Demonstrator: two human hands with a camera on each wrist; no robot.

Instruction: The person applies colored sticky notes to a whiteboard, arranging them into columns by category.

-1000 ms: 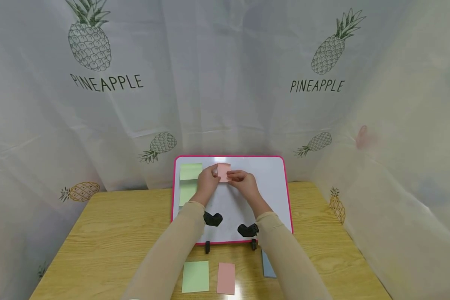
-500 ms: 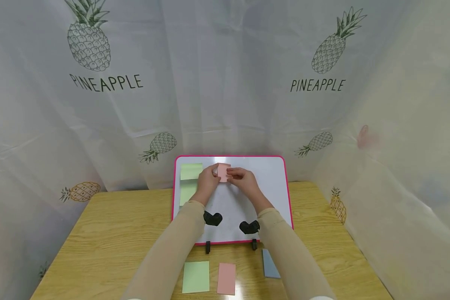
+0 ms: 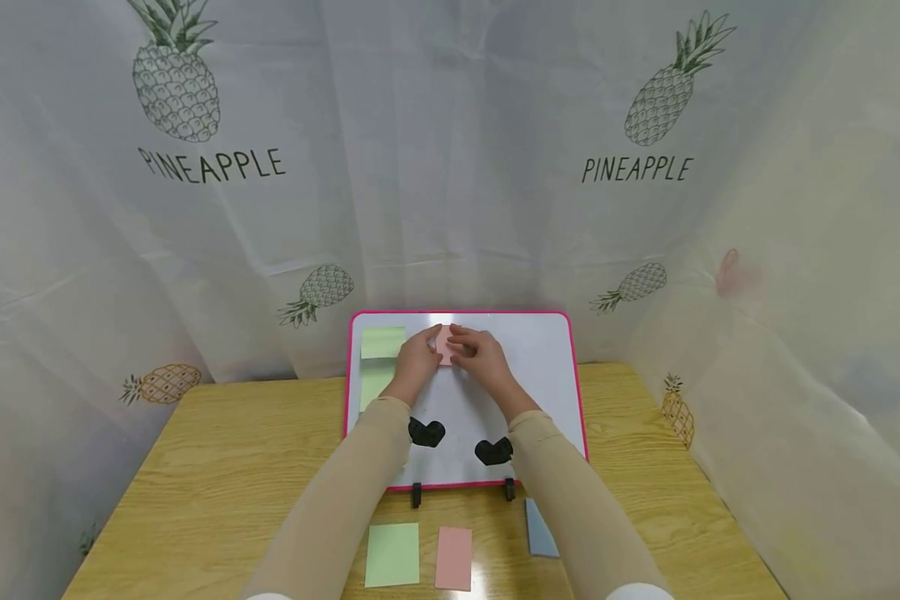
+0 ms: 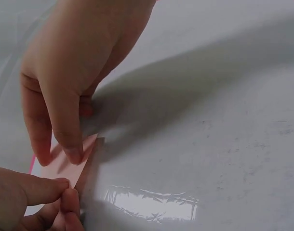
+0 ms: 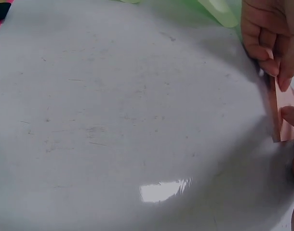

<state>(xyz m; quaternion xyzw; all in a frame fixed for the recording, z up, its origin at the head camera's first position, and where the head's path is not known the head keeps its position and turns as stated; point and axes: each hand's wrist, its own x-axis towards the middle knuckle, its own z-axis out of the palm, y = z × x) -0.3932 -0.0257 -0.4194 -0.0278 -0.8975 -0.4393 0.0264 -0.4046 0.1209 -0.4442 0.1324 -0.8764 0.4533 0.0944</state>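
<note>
A small pink sticky note (image 3: 442, 337) is near the top of a white board (image 3: 540, 375) with a pink rim. My left hand (image 3: 416, 364) pinches the note's lower left part between thumb and finger, as the left wrist view shows. The fingertips and thumb of my right hand (image 3: 486, 360) rest on the face of the same note (image 4: 60, 169), spread rather than pinching. In the left wrist view its free corner stands off the board and casts a shadow. Two light green sticky notes (image 3: 382, 342) hang one above the other at the board's left, partly behind my left hand.
On the wooden table (image 3: 255, 467) in front of the board lie a green note pad (image 3: 392, 556), a narrow pink pad (image 3: 453, 558) and a blue pad (image 3: 542, 531), partly under my right sleeve. Black stand feet (image 3: 416, 495) hold the board's lower edge. A pineapple-print curtain (image 3: 450, 167) hangs behind.
My right hand has shifted slightly left and up, so its fingers cover more of the pink sticky note. The left hand keeps its pinch in almost the same place.
</note>
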